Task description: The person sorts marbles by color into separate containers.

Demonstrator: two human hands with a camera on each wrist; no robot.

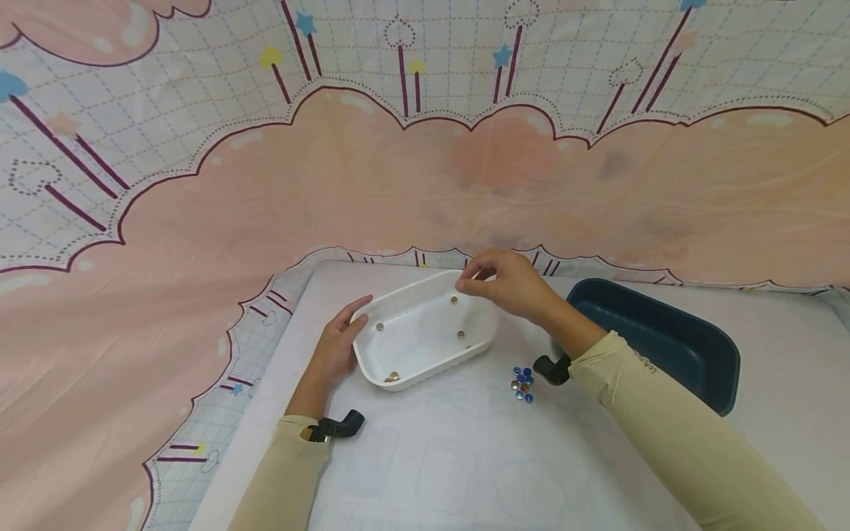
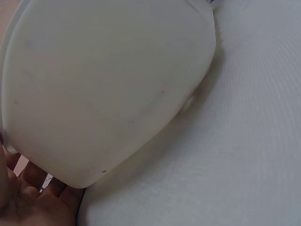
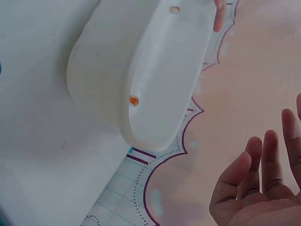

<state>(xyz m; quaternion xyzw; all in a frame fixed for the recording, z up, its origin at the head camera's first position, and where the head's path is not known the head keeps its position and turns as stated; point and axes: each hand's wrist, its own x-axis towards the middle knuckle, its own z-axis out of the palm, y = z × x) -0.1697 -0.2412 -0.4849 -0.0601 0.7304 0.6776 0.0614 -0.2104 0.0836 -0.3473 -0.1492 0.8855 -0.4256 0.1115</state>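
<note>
My left hand (image 1: 335,346) grips the left end of a white tray (image 1: 425,324), its thumb at the rim and fingers along the outer wall. Several small round shiny beads (image 1: 395,376), mostly amber, lie scattered inside it. In the left wrist view the tray's pale outer surface (image 2: 103,84) fills much of the picture, with a shadow beneath. My right hand (image 1: 505,284) is over the tray's far right corner. Its fingers (image 3: 270,160) are loosely bent and hold nothing in the right wrist view. An amber bead (image 3: 134,100) shows inside the tray there.
A small cluster of blue and amber beads (image 1: 522,383) lies on the white tabletop (image 1: 451,457), right of the white tray. Behind my right forearm stands a dark blue tray (image 1: 724,369). A patterned pink cloth (image 1: 398,192) hangs at the back.
</note>
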